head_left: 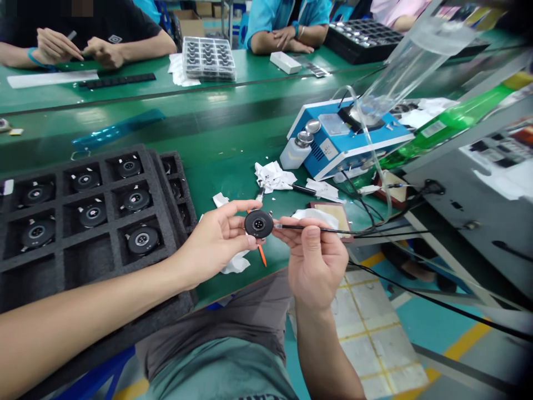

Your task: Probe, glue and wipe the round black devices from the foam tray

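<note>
A round black disc part point(259, 223) is pinched between the thumb and fingers of my left hand point(220, 236), its face with small contacts turned up. My right hand point(318, 261) is closed around a thin black cable-like tool point(300, 227), whose light tip lies at the disc's right edge. Whether the tip touches the disc I cannot tell. Under the disc, an orange stick point(262, 255) shows on the green table. To the left, a black foam tray point(95, 244) holds several similar round parts in its compartments, and one compartment near the front has none.
A blue device point(353, 141) with a clear cylinder point(416, 61) stands at the right beside a white pump bottle point(296, 151). Crumpled tissues point(275, 176) lie behind my hands. Cables run rightward past a grey metal box point(491, 194). People sit across the green table point(200, 122).
</note>
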Tool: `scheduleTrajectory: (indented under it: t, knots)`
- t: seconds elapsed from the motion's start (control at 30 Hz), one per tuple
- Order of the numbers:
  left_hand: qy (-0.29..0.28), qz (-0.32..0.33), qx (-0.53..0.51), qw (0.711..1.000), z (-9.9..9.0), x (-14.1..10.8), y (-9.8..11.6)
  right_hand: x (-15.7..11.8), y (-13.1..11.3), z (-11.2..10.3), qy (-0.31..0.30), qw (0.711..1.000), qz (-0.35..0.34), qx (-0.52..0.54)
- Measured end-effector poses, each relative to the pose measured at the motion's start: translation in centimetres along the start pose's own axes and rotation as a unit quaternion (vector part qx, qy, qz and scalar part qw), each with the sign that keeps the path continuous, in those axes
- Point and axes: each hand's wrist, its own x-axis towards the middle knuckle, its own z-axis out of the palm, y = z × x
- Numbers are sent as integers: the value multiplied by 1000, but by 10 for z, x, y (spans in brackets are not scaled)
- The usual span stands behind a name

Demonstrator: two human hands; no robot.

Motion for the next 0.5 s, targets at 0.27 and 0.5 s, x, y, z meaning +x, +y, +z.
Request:
scheduleTrajectory:
  t: [0.27, 0.5]
  knots:
    - [-2, 2, -8, 1000, 1, 0, 0, 0, -1, 0, -3, 1000, -4, -1]
    - [1, -3, -9, 1000, 1, 0, 0, 0, 0, 0, -8, 1000, -4, 16]
